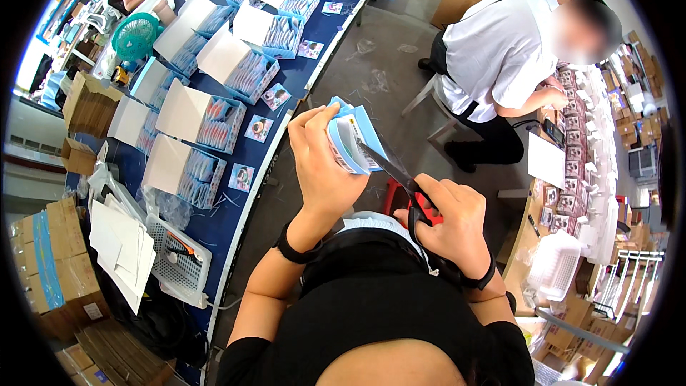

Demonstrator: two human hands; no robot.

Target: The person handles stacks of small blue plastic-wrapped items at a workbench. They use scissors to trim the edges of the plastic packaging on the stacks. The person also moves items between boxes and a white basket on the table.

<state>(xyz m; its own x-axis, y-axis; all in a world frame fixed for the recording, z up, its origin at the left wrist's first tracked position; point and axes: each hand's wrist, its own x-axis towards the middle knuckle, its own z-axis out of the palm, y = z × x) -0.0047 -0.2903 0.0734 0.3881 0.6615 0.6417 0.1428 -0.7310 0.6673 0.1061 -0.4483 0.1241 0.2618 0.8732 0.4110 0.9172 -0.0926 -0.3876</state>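
Note:
My left hand [320,164] grips a stack of small light-blue packets [351,137], held upright at chest height. My right hand [451,223] holds black scissors [394,170] with red-lined handles. The blades point up and left, and their tips touch the stack's right side. Both wrists wear black bands. My dark shirt fills the lower middle.
A long blue table [246,164] on my left carries several open white boxes [191,116] of packets, loose cards, a white basket [179,257] and paper sheets. A person in a white shirt [496,50] sits at another table on the right. Cardboard cartons [53,264] stand at far left.

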